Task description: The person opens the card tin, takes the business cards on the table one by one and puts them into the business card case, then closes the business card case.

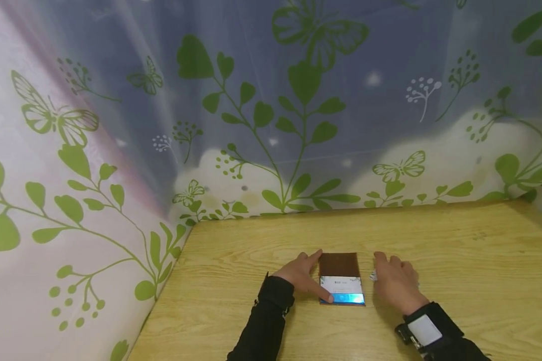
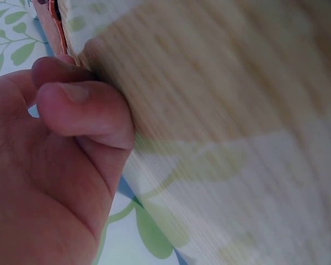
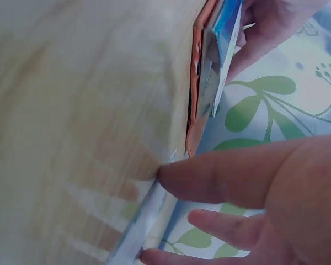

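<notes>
A brown folding card holder (image 1: 339,263) lies on the table with its brown half at the far side. Its near half bears a white printed card (image 1: 339,284) with a glossy blue strip (image 1: 350,299) along the near edge. My left hand (image 1: 300,275) holds the holder at its left side, thumb on the blue strip and a fingertip at the far left corner. To the right, my right hand (image 1: 397,283) grips a thin white card (image 3: 138,226) between thumb and fingers, low at the table. Most of that card is hidden under the hand in the head view.
The wood-grain table (image 1: 235,250) reaches back to a hanging curtain (image 1: 253,125) printed with green leaves and butterflies. Another stretch of the curtain (image 1: 131,240) runs along the table's left edge. Dark cuffs with strapped-on devices cover both wrists.
</notes>
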